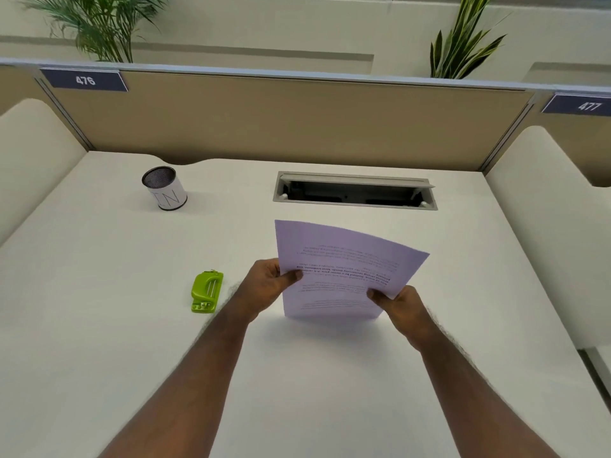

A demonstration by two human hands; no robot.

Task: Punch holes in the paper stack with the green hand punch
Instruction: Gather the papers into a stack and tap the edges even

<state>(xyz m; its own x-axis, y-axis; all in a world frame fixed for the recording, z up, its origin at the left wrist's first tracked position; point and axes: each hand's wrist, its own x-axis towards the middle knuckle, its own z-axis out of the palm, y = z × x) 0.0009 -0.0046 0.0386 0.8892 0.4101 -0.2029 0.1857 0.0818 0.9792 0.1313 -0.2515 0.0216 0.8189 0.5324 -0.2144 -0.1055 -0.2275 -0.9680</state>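
A pale lilac paper stack [340, 259] with printed text is held up off the white desk, its lower edge close to the surface. My left hand [269, 285] pinches its left edge, thumb on top. My right hand [396, 304] grips its lower right corner. The green hand punch [206, 292] lies flat on the desk to the left of my left hand, untouched and a short gap away.
A white cylindrical pen cup [165, 188] with a mesh interior stands at the back left. An open cable tray slot [355, 191] is set into the desk behind the paper. A tan partition [297, 120] closes the back; cream side panels flank the desk.
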